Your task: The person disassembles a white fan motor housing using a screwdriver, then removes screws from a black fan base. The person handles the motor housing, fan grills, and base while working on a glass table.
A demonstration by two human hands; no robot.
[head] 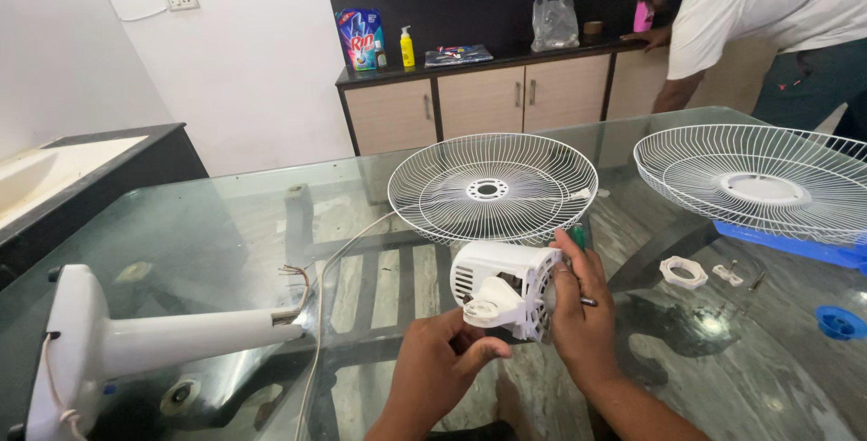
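White fan motor point(504, 289) held up just over the glass table point(199, 233), near the middle of the view, close to the front edge

Left hand point(440, 362) under the motor, fingers point(483, 351) curled shut around its lower white knob part

Right hand point(581, 301) pressed on the right side of the motor, fingers closed on a screwdriver with a green handle point(578, 235) sticking up past the fingertips

Just behind the motor, a round white wire fan guard point(492, 188) lying flat on the table, open side up

Second white wire guard point(768, 190) off to the right, resting on something blue point(795, 244)

Small white ring nut point(684, 272) and a little white piece point(724, 273) on the glass between the right hand and the second guard

Blue round cap point(840, 322) near the right edge of the table

White fan stand point(135, 346) lying on its side at the left, loose wires point(293, 272) poking out of its open end

White cord point(334, 269) running over the glass from the first guard down toward the front

Behind the table, a low cupboard point(479, 93) with a blue soap bag point(360, 39), a yellow bottle point(407, 47) and a clear plastic bag point(554, 18) on top

Another person in a white shirt point(759, 3) bent over the cupboard at the far right, well apart from the motor
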